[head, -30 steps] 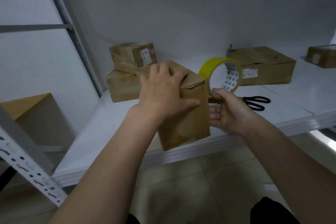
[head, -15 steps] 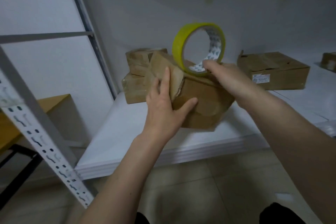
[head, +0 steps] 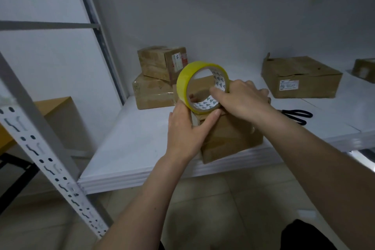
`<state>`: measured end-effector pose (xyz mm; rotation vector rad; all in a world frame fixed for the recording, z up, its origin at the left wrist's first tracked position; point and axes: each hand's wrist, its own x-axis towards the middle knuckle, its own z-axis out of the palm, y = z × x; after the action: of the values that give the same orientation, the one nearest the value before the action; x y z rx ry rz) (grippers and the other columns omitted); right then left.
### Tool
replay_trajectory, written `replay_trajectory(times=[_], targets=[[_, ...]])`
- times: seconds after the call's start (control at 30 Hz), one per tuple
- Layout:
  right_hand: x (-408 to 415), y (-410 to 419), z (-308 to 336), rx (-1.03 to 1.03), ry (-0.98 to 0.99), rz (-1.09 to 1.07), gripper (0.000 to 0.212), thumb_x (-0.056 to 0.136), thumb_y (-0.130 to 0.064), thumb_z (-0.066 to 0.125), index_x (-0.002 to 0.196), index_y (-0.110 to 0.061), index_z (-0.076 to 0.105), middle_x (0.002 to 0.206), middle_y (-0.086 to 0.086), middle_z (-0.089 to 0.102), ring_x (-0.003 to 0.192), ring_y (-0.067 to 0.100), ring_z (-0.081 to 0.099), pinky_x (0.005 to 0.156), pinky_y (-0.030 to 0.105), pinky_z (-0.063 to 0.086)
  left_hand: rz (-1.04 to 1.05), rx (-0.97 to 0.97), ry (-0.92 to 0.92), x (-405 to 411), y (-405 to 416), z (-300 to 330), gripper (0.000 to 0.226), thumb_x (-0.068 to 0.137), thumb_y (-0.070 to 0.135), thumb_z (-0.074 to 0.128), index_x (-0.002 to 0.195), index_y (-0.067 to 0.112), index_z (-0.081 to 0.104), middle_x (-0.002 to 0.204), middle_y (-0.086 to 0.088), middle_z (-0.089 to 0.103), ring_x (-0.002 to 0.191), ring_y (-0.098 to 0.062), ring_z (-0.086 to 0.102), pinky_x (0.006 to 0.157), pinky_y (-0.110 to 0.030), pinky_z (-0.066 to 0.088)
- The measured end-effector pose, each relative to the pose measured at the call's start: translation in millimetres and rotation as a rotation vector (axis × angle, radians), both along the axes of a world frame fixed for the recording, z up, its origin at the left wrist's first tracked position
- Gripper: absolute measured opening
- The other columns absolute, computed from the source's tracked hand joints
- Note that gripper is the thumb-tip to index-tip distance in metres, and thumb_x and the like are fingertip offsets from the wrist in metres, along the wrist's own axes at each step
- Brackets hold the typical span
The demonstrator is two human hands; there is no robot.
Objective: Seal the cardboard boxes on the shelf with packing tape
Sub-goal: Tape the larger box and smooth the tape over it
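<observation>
The white shelf (head: 129, 148) runs left to right under both hands, and its front edge lies just below the wrists. Behind the right hand, well apart, sits a wide flat carton (head: 300, 79); behind the left hand stand two stacked cartons (head: 156, 79) against the wall.

The box being sealed (head: 229, 138) stands at the shelf's front edge, directly under and between the two hands, with one corner overhanging slightly toward the person. Its top seam appears to run away from the left hand toward the right, though the hands cover most of it.

The yellow tape roll (head: 183, 81) stands on edge on the box top, its open core facing the camera. The right hand (head: 243, 99) grasps the roll, with fingers curled through the core and over its right rim. The left hand (head: 186, 130) is the nearer one to the tape's loose end: its thumb and fingers seem to pinch or press that end at the box's near left corner, just below the roll.

So the pull ahead likely runs from the left hand rightward along the seam. Black scissors (head: 298, 114) lie on the shelf just beyond the right forearm.
</observation>
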<state>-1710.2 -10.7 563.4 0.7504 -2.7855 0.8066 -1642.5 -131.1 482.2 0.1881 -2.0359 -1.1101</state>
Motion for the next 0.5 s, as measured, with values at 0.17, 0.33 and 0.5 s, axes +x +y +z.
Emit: replay_trajectory(times=[0.17,0.33,0.5], targets=[[-15.1,5.3,-0.4,-0.149,-0.073,0.009,0.04,0.093,-0.046,0.043,0.069,-0.015,0.048,0.071,0.0,0.047,0.088,0.028,0.049,0.084,0.041,0.037,0.073,-0.136,-0.055,1.6,-3.8,3.6,0.064,0.071,0.074,0.054,0.116,0.028,0.058,0.118,0.015,0.06,0.116,-0.007,0.052,0.106,-0.053,0.038],[-28.0,26.8,3.9,-0.372,-0.183,0.009,0.026,0.094,-0.032,0.053,0.076,-0.013,0.05,0.071,0.009,0.045,0.066,0.022,0.045,0.056,0.031,0.028,0.08,-0.155,-0.084,3.5,-7.1,2.4,0.069,0.068,0.076,0.051,0.115,0.026,0.056,0.123,0.022,0.05,0.123,-0.007,0.047,0.11,-0.05,0.035],[-30.9,24.0,-5.9,-0.442,-0.185,-0.019,0.033,0.088,-0.032,0.058,0.077,0.0,0.062,0.076,0.008,0.058,0.075,0.025,0.056,0.062,0.034,0.041,0.061,-0.182,-0.095,3.3,-9.9,3.4,0.071,0.07,0.076,0.051,0.117,0.023,0.056,0.123,0.02,0.05,0.121,-0.002,0.046,0.108,-0.045,0.038]])
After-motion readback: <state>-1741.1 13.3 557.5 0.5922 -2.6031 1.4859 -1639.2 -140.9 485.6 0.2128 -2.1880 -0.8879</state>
